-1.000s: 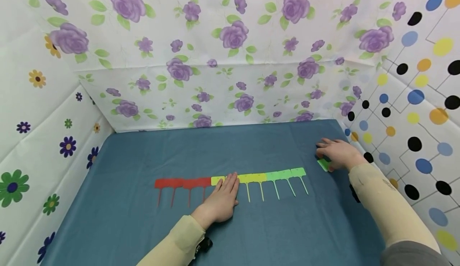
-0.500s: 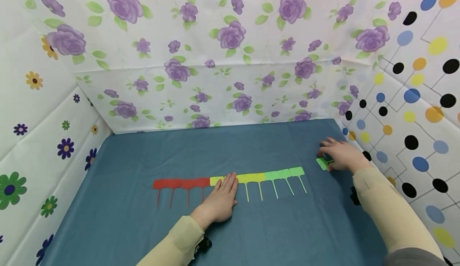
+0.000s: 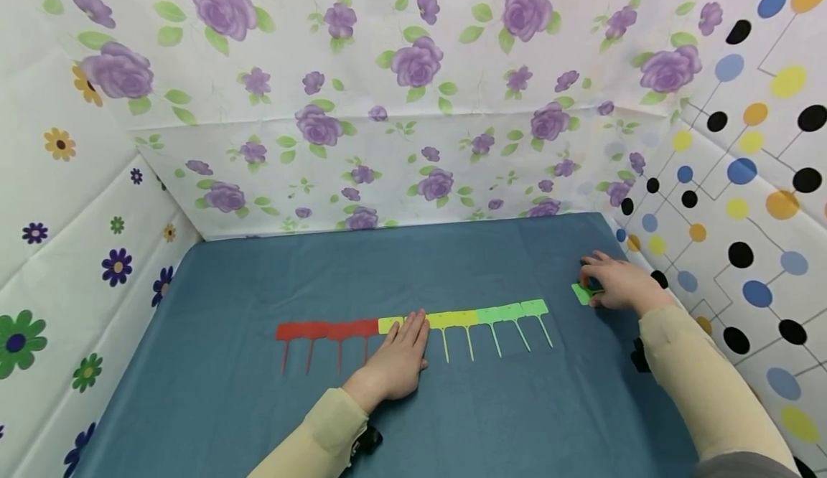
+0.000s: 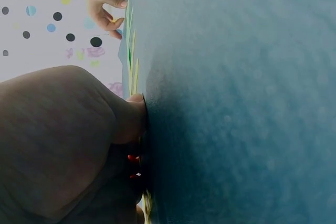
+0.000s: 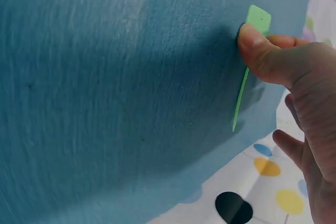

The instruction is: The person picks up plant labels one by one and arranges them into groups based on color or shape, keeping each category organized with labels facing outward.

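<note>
On the blue cloth lies a row of cable-tie tags, red tags [image 3: 304,329] at the left, yellow tags [image 3: 446,320] in the middle and green tags [image 3: 510,312] at the right, thin tails toward me. My left hand [image 3: 395,363] rests on the yellow stretch, fingers straight and hiding part of it. Beyond the row's right end my right hand [image 3: 620,282] pinches one more green cable-tie tag [image 5: 259,18] between thumb and index finger. In the right wrist view its tail [image 5: 240,98] hangs below the thumb, and the other fingers stand apart from it.
Blue cloth [image 3: 362,270] covers the table. A floral sheet [image 3: 388,148] stands along the back, a flower-dotted sheet [image 3: 77,284] along the left. Close to my right hand rises a sheet with coloured dots [image 3: 711,205].
My right hand has shifted slightly to the right with the green cable-tie tag pinched in it. My left hand and the row of tags have stayed in place.
</note>
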Tool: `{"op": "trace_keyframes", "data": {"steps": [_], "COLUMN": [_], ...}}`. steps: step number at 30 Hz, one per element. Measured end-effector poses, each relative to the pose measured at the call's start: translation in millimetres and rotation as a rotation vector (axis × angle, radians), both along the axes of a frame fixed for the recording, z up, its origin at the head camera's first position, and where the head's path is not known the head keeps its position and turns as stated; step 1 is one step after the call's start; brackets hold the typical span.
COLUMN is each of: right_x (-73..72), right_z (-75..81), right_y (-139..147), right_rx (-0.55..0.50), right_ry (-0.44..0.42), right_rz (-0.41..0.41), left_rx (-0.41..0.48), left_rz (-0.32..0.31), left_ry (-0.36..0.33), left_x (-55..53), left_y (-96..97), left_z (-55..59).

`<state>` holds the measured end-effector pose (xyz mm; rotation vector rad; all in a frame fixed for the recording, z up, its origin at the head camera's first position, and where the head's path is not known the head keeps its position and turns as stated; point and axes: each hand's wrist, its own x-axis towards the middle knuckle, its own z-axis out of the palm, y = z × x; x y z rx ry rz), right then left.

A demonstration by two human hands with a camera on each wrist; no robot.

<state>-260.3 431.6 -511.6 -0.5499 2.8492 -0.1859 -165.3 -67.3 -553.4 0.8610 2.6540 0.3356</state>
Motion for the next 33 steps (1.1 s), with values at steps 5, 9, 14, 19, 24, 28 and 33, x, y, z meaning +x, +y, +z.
{"op": "trace_keyframes", "data": {"steps": [5,9,14,19,24,28,33], "right_x": [2.7,4.2,3.7,3.9,7.1,9.7,12.1], "right_z": [-3.7,-4.6,-3.9,-2.8,-0.2,-1.5,-4.1], "right_y": [11,13,9,5,4,5,7], "right_rx": [-0.074,-0.057,-0.031,0.027,0.050,0.039,0.024], "right_ry": [-0.023,-0.022,0.013,0.035,0.056,0.095,0.079], "right_rz": [-0.079,-0.091,-0.062,-0.016,-0.007,-0.030,-0.025], "left_rx": [-0.008,-0.022,-0.023,-0.016,-0.016,-0.018,-0.013], "left_rz": [0.002,0.005,0.006,0.010,0.009,0.005,0.002], "left_ry": [0.014,0.012,0.001,0.003,0.018,0.026,0.034], "left_x": [0.6,0.9,2.3,1.6,2.6,3.7,3.0], "left_y": [0.7,1.5,1.8,1.7,2.1,2.1,1.7], "left_z": [1.0,0.8,4.4,1.7,2.3,4.3,2.9]}}
